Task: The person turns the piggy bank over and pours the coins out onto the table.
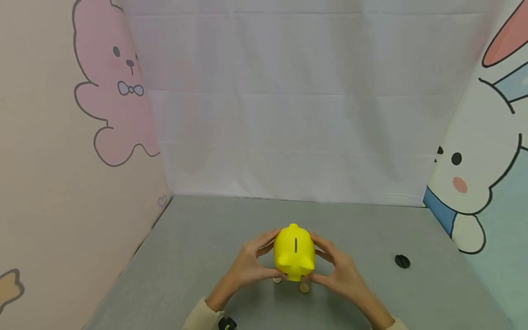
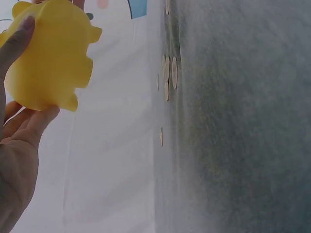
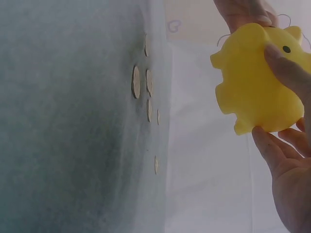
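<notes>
Left hand (image 1: 249, 266) holds the left flank of the yellow piggy bank (image 1: 294, 252), fingers curled round it, thumb on top. Bank sits mid-surface, coin slot up, snout toward the person. Right hand (image 1: 340, 270) mirrors it on the right flank, same curled grip. Head view shows only two coins (image 1: 304, 287) peeking out under the bank and a black round plug (image 1: 402, 261) lying well apart to the right on the grey surface (image 1: 185, 256). Left wrist view shows what the head view hides: bank is lifted clear of the surface, several coins spread below it. Right wrist view confirms this and shows the bank's black eye.
</notes>
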